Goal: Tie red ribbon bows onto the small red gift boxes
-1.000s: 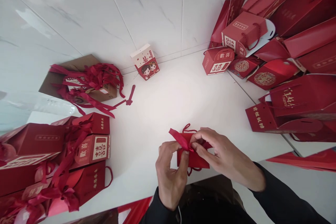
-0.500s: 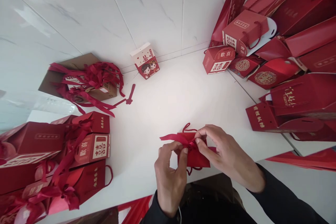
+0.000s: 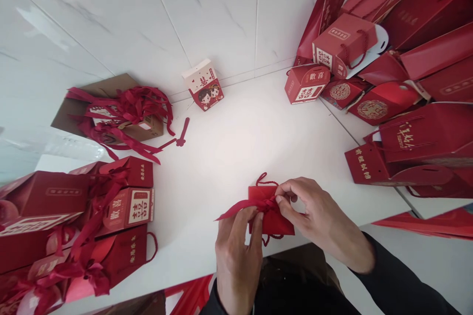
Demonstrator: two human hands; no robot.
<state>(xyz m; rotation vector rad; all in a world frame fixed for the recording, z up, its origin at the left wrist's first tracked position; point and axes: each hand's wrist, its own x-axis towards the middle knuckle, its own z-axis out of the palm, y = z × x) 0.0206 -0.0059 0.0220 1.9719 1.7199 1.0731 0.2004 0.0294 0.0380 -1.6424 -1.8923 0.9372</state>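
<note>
A small red gift box (image 3: 272, 219) with cord handles lies on the white table (image 3: 229, 152) near its front edge. A red ribbon (image 3: 236, 209) crosses the top of the box, and one end sticks out to the left. My left hand (image 3: 236, 251) pinches the ribbon at the box's left side with closed fingers. On the right side, my right hand (image 3: 314, 216) pinches the ribbon's knot with thumb and forefinger.
A cardboard box full of red ribbons (image 3: 121, 113) sits at the back left. Finished red boxes with bows (image 3: 111, 211) pile up at the left. A white and red box with a cartoon couple (image 3: 203, 86) stands by the wall. Many red gift bags (image 3: 399, 78) crowd the right.
The ribbon's free end has swung down from pointing up-left to lying out to the left. Both hands have stayed on the knot, the left shifting slightly lower.
</note>
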